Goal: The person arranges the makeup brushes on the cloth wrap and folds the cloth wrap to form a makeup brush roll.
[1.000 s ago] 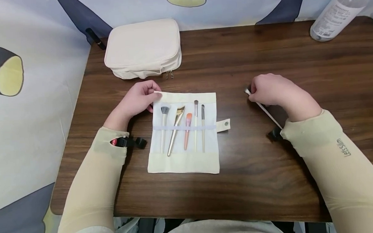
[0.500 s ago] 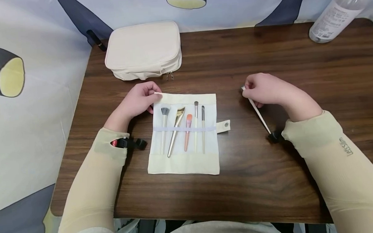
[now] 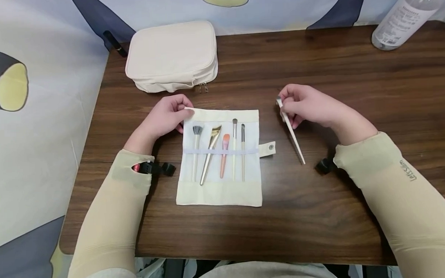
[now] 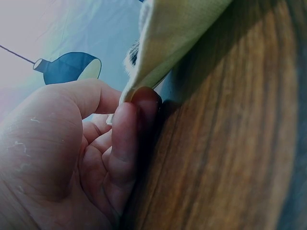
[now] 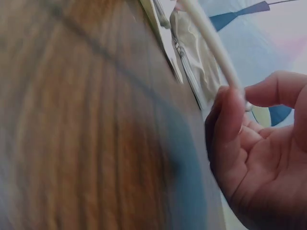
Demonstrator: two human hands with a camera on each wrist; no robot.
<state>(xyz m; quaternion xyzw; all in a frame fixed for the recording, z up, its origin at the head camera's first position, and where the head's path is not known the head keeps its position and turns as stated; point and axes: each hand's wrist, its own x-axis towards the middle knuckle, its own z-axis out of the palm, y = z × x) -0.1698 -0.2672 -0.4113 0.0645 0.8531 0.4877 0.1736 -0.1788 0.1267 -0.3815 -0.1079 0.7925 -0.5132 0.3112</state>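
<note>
A cream brush roll (image 3: 218, 194) lies unrolled on the wooden table, with several makeup brushes tucked under its lilac elastic band, among them a pink brush (image 3: 223, 157) and a fan-shaped brush (image 3: 210, 155). My left hand (image 3: 167, 118) pinches the roll's upper left corner; in the left wrist view the cloth (image 4: 168, 45) is between thumb and fingers. To the right of the roll, my right hand (image 3: 306, 105) holds a white-handled makeup brush (image 3: 293, 136) near its head, the handle end pointing down toward me. The fingers mostly hide that brush's head.
A cream zipped case (image 3: 171, 55) stands behind the roll, a black tube (image 3: 114, 43) beside it at the back left. At the back right is a clear bottle (image 3: 402, 20). The roll's snap tab (image 3: 267, 149) sticks out rightward.
My right hand has moved left toward the roll, and the brush it holds has swung, its handle end now further left. The left hand stays on the corner.
</note>
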